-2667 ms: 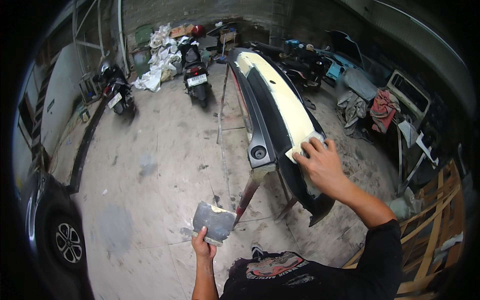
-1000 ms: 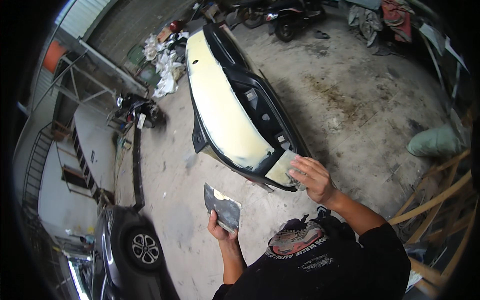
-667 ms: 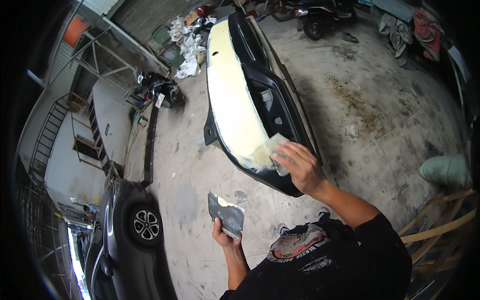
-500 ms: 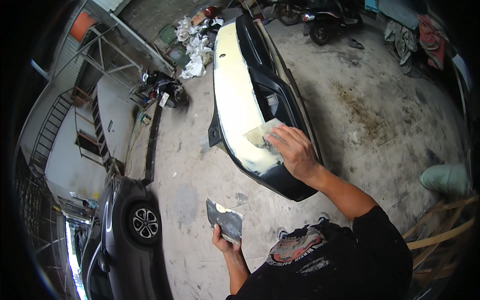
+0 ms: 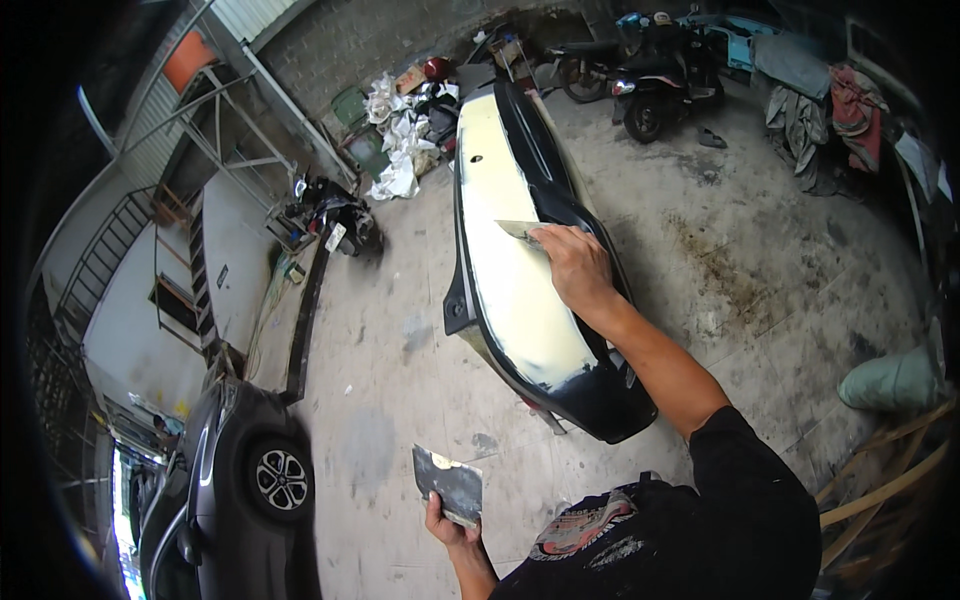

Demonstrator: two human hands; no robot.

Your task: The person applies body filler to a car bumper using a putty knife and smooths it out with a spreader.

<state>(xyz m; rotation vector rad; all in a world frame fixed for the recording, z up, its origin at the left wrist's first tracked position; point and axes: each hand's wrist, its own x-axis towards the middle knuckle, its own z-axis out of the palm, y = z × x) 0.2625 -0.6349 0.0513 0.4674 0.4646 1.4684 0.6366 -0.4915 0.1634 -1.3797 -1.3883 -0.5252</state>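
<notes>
Hands (image 5: 455,532) (image 5: 580,268) closed, left grips dark plate (image 5: 452,485), right grips pale spreader (image 5: 516,230).

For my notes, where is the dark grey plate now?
In the head view, the dark grey plate is low and left of centre, held in the left hand, right of the car's wheel.

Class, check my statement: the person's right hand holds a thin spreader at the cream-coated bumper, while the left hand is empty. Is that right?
Not quite: the left hand is not empty. The head view shows it holding a dark flat plate with a cream dab near its top edge. The right hand does hold a thin spreader at the cream-coated bumper.
</notes>
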